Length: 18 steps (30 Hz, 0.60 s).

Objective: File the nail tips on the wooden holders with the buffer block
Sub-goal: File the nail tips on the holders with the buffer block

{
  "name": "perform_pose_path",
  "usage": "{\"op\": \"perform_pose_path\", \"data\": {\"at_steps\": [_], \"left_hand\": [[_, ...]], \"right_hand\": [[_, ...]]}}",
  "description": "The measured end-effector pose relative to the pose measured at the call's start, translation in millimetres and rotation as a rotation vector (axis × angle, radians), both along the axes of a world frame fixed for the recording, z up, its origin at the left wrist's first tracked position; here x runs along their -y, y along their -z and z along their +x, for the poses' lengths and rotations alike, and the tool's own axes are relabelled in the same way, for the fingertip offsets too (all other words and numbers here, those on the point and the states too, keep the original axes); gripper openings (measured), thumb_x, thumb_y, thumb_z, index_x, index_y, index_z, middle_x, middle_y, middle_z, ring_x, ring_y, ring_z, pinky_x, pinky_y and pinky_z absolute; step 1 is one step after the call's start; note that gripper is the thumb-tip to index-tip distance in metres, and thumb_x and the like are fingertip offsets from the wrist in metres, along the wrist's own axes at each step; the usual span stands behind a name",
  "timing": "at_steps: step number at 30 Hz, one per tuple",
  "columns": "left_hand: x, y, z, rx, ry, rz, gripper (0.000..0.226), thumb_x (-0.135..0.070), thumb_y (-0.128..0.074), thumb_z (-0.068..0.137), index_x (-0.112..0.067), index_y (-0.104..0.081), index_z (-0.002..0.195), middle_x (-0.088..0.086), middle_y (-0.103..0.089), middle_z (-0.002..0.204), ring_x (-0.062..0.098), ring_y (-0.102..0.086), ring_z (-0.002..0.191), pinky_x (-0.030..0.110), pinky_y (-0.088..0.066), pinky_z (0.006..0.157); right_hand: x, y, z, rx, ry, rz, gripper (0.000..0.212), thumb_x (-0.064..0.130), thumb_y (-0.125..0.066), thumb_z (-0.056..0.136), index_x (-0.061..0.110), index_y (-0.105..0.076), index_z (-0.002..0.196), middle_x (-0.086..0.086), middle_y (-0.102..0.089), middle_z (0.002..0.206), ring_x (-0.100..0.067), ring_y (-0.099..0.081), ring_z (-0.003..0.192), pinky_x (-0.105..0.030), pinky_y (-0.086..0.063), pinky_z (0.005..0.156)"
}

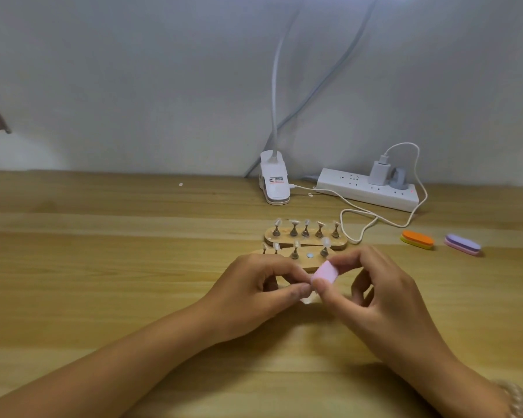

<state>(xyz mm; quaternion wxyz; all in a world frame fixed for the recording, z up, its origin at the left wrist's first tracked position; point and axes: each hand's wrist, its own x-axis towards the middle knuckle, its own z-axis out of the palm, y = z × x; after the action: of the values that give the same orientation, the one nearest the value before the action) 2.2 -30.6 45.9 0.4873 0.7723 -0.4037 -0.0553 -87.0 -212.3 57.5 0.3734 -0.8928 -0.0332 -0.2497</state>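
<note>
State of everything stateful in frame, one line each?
Right hand: pinches small pink buffer block.
Left hand: pinches small clear piece beside the block.
Near oval wooden holder: four stands, one magnet spot bare.
Far oval wooden holder: five stands upright.
Orange-and-yellow oval buffer: lying flat, untouched.
Purple-and-pink oval buffer: same.
White power strip: white charger plugged in.

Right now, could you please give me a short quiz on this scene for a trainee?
1. True or false: the right hand pinches the pink buffer block.
2. How many nail stands are on the far wooden holder? A three, B five, C eight.
3. Which spare buffer lies farther right, the orange buffer or the purple buffer?
Key: 1 true; 2 B; 3 the purple buffer.
</note>
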Motion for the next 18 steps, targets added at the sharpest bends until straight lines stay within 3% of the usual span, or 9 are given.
{"op": "perform_pose_path", "data": {"at_steps": [3, 7, 11, 15, 18], "left_hand": [[0, 1, 1, 0.032, -0.011, 0.006, 0.013, -0.016, -0.071, 0.091, -0.029, -0.074, 0.089, -0.024, -0.062, 0.067, 0.003, -0.045, 0.052, 0.020, -0.036, 0.052], [1, 1, 1, 0.055, -0.058, 0.009, 0.005, -0.016, -0.072, 0.090, -0.018, -0.077, 0.091, -0.027, -0.060, 0.065, 0.001, -0.043, 0.049, 0.015, -0.031, 0.051], [1, 2, 0, 0.131, -0.099, 0.031, 0.007, -0.014, -0.074, 0.087, -0.019, -0.077, 0.090, -0.024, -0.060, 0.068, 0.001, -0.046, 0.053, 0.014, -0.033, 0.055], [1, 1, 0, 0.145, -0.105, 0.018, 0.007, -0.013, -0.074, 0.088, -0.017, -0.078, 0.092, -0.019, -0.061, 0.070, 0.003, -0.046, 0.052, 0.014, -0.032, 0.055], [0, 1, -1, 0.153, -0.097, 0.015, 0.009, -0.012, -0.074, 0.087, -0.017, -0.078, 0.093, -0.017, -0.062, 0.074, 0.004, -0.047, 0.054, 0.016, -0.034, 0.057]], "right_hand": [[-5, -1, -2, -0.002, -0.060, -0.028, 0.036, 0.060, -0.070, 0.073, 0.030, -0.063, 0.091, 0.017, -0.062, 0.092, -0.015, -0.057, 0.064, -0.015, -0.040, 0.054], [4, 0, 3, -0.019, 0.053, 0.041, 0.028, 0.051, -0.074, 0.071, 0.030, -0.064, 0.087, 0.018, -0.064, 0.090, -0.015, -0.055, 0.059, -0.024, -0.041, 0.055], [-9, -1, -2, -0.028, -0.076, -0.068, 0.033, 0.057, -0.070, 0.071, 0.033, -0.061, 0.091, 0.019, -0.061, 0.094, -0.014, -0.058, 0.064, -0.019, -0.043, 0.054], [1, 0, 2, -0.029, 0.040, -0.004, 0.030, 0.053, -0.071, 0.071, 0.031, -0.063, 0.089, 0.019, -0.064, 0.090, -0.017, -0.056, 0.062, -0.033, -0.047, 0.057], [-6, -1, -1, -0.011, -0.037, -0.062, 0.032, 0.056, -0.073, 0.074, 0.031, -0.062, 0.090, 0.018, -0.063, 0.092, -0.015, -0.057, 0.063, -0.024, -0.044, 0.055]]}}
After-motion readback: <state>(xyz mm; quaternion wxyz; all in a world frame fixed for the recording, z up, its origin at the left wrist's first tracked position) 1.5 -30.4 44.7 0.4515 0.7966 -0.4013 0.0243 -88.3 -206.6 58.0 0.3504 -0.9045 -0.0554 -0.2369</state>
